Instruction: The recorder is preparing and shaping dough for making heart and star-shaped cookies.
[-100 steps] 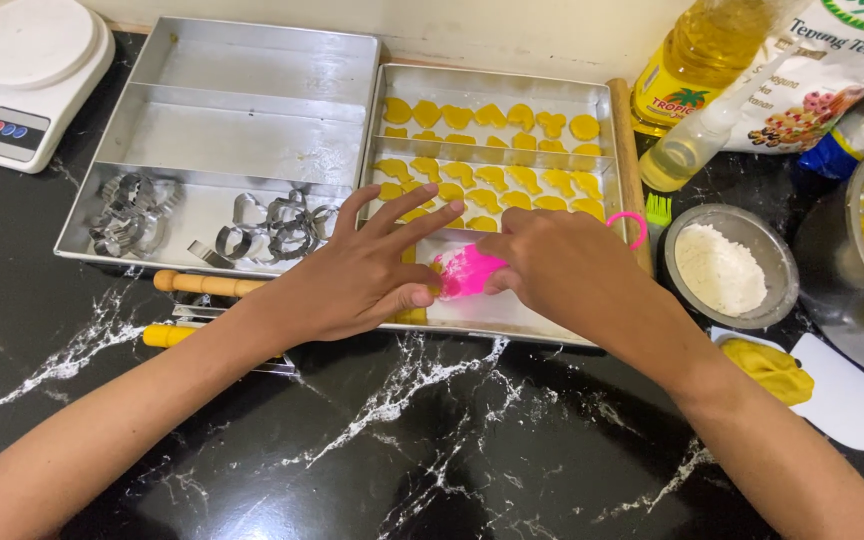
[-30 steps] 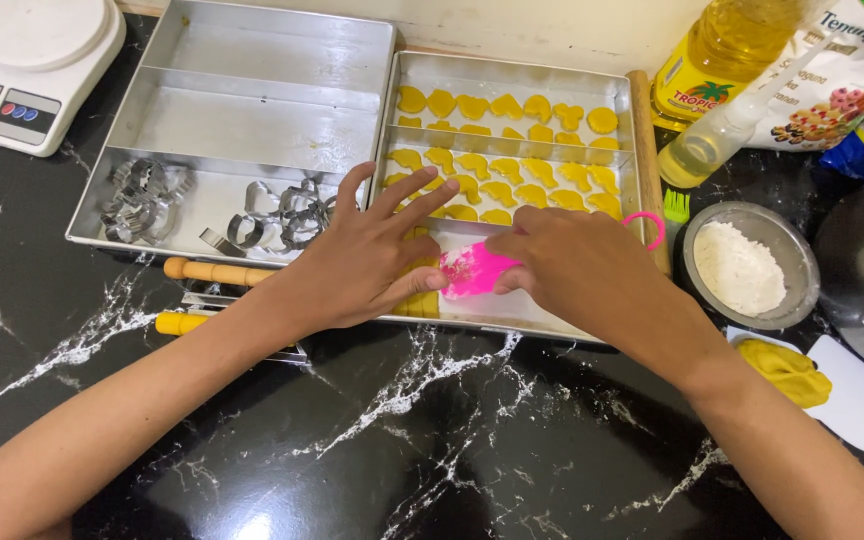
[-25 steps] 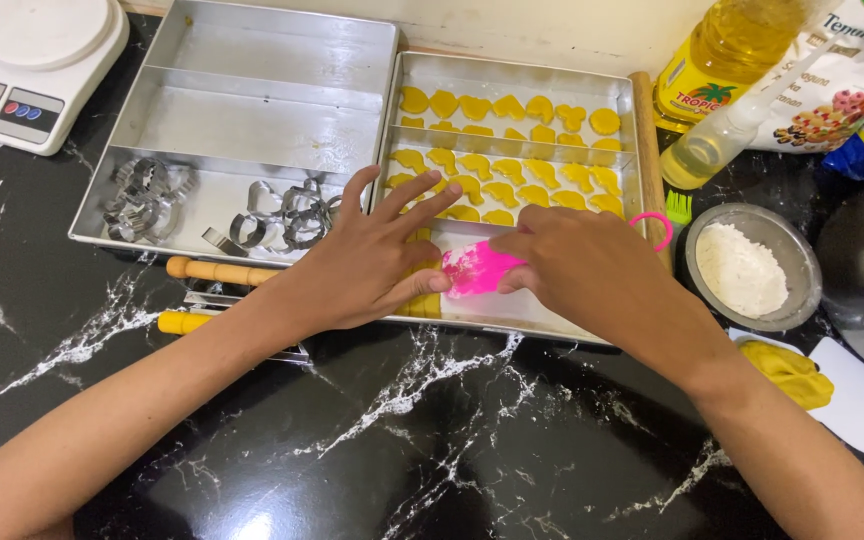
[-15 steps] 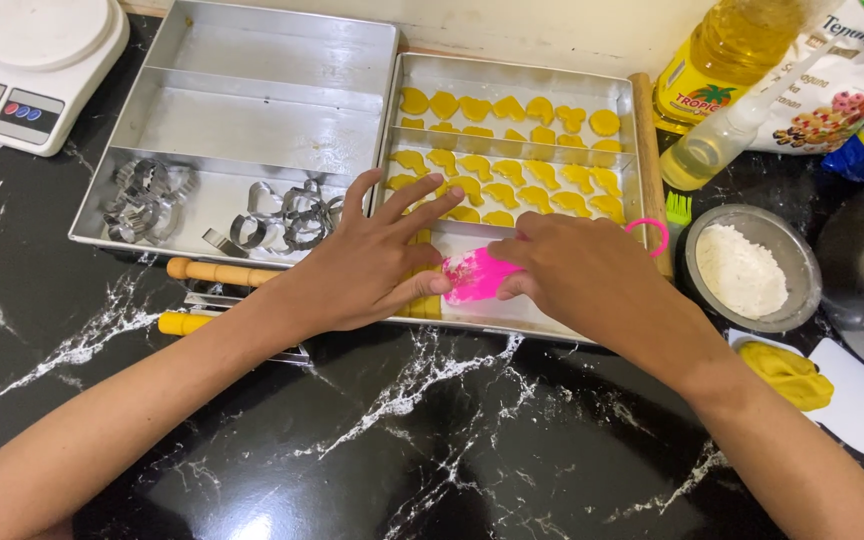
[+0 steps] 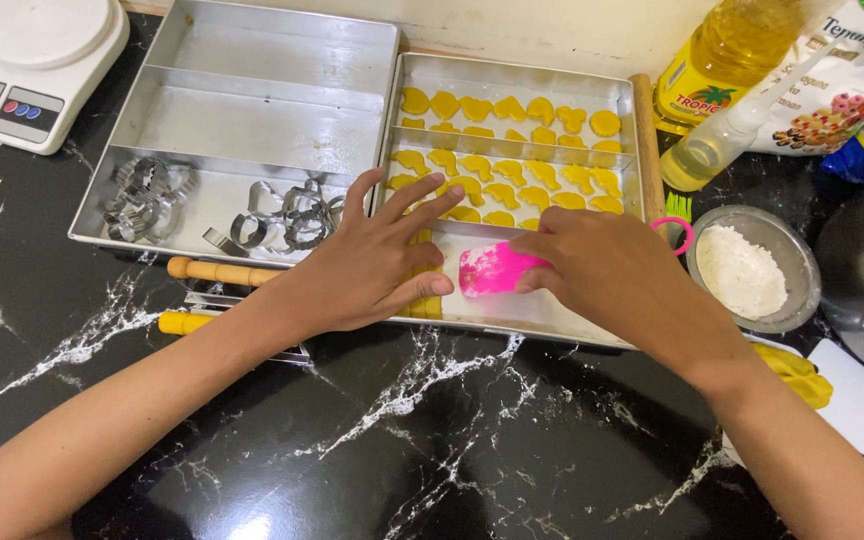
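Barely shifted since before, my left hand (image 5: 377, 265) lies flat, fingers spread, holding nothing, on the metal tray (image 5: 552, 312); my right hand (image 5: 607, 265) pinches a pink plastic scraper (image 5: 492, 268) beside yellow dough shapes (image 5: 512, 175).

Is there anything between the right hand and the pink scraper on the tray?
Nothing visible. The right hand already holds the pink scraper at its right edge, over the bare front part of the tray. The left hand rests flat just left of it, on the yellow dough pieces, not between them.
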